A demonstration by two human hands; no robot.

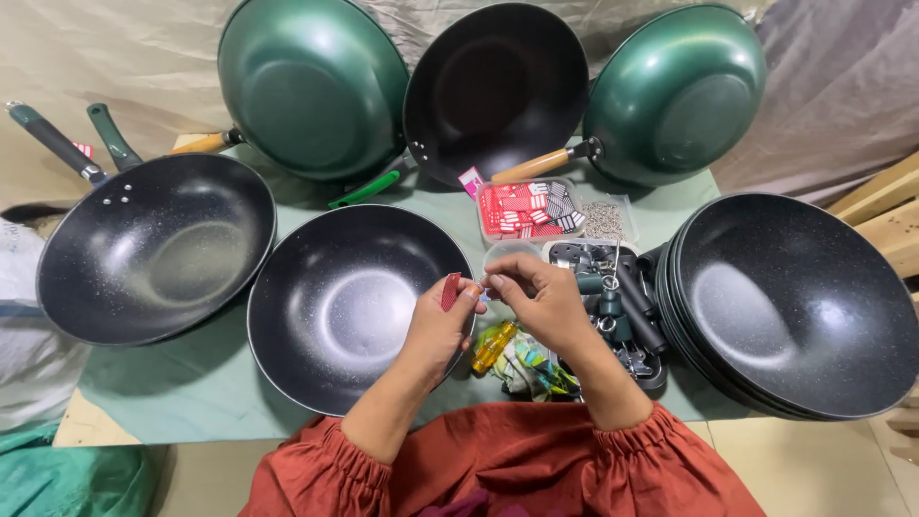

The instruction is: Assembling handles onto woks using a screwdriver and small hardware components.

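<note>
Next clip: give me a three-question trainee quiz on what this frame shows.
1. True or false: the left hand pinches a small red tag.
2. Which lies just below the hands? A) yellow-handled screwdriver B) a spoon C) a cup
3. Fill in: the stack of black woks sits on the person's ___ side.

Key: 1 true. 2 A. 3 right; the right hand meets the left hand above the handleless wok.

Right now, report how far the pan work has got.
Done: three pans with handles lean at the back; another lies left. In hand: left hand holds a small red tag, right hand pinches at it, over a handleless pan. Left: stacked handleless pans.
</note>
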